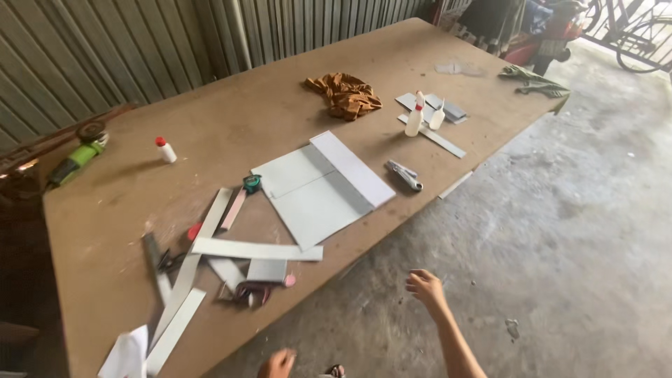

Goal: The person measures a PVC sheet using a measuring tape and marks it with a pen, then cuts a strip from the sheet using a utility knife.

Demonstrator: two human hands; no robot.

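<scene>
My right hand [423,285] hangs over the concrete floor just off the table's front edge, fingers loosely curled, holding nothing. My left hand [278,364] shows only partly at the bottom edge, fingers curled in, nothing visible in it. Nearest on the brown table [231,119] lie a large grey-white panel [322,187] and several loose grey strips [255,249]. Neither hand touches anything.
On the table: an orange rag [346,94], two white glue bottles [415,117], a small red-capped bottle [165,150], a utility knife [404,175], a tape measure [252,183], a green angle grinder [78,158]. Corrugated metal wall behind. Motorbike and bicycle at top right.
</scene>
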